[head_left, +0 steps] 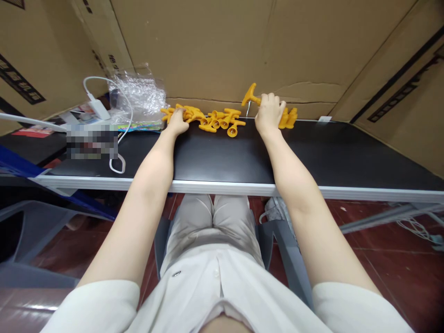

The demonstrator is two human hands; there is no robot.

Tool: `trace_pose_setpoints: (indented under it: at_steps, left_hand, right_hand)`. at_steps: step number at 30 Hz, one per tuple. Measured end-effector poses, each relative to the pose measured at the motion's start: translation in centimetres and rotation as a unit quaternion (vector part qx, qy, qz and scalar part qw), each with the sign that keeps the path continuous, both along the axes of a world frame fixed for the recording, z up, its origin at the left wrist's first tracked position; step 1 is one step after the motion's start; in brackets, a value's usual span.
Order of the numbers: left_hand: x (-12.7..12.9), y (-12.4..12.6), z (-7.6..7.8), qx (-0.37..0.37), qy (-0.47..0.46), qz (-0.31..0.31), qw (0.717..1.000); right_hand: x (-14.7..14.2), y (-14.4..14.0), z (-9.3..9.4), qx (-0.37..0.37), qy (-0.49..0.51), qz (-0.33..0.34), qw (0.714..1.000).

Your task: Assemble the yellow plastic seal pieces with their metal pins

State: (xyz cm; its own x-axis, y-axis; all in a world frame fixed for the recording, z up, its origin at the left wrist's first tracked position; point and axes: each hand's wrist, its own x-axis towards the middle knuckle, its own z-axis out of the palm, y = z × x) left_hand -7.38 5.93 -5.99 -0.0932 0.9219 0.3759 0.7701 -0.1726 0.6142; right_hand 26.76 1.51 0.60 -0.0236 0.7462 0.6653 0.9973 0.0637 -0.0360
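Several small orange T-shaped plastic pieces (222, 121) lie in a loose pile at the far side of a black table (222, 159). My left hand (177, 122) rests palm down on the left end of the pile, its fingers on the pieces there. My right hand (269, 114) is closed around one orange T-shaped piece (250, 95), held raised above the table with a thin metal pin hanging below it. A few more orange pieces (289, 118) lie just right of that hand.
Crumpled clear plastic wrap (138, 95) and a white charger with its cable (100, 110) sit at the table's far left. Cardboard walls (215, 46) close in the back and both sides. The silver front table edge (222, 187) crosses above my lap.
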Motion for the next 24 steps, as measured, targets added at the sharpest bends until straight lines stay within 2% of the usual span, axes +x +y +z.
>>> trace_pose_setpoints:
  at_steps: [4, 7, 12, 15, 17, 24]
  left_hand:
    - [-0.1, 0.7, -0.2, 0.029, -0.015, 0.0, 0.999]
    - [0.6, 0.3, 0.6, 0.077, 0.003, -0.029, 0.997]
    - [4.0, -3.5, 3.6, 0.143, 0.072, -0.117, 0.98]
    - [6.6, -6.0, 5.2, 0.146, 0.107, -0.145, 0.973]
    - [7.9, -6.8, 5.7, 0.149, 0.118, -0.159, 0.969]
    - [8.7, -6.3, 5.6, 0.132, 0.163, -0.076, 0.975]
  right_hand:
    - [0.5, 0.5, -0.3, -0.011, 0.005, 0.036, 0.999]
    - [0.1, 0.1, -0.2, -0.033, -0.005, 0.092, 0.995]
    - [-1.5, -1.7, 0.6, -0.069, -0.002, 0.157, 0.985]
    - [-2.5, -3.1, 1.2, -0.092, -0.016, 0.172, 0.981]
    - [-2.9, -3.8, 1.5, -0.107, -0.037, 0.189, 0.975]
    - [-3.5, -4.1, 1.7, -0.118, -0.093, 0.22, 0.964]
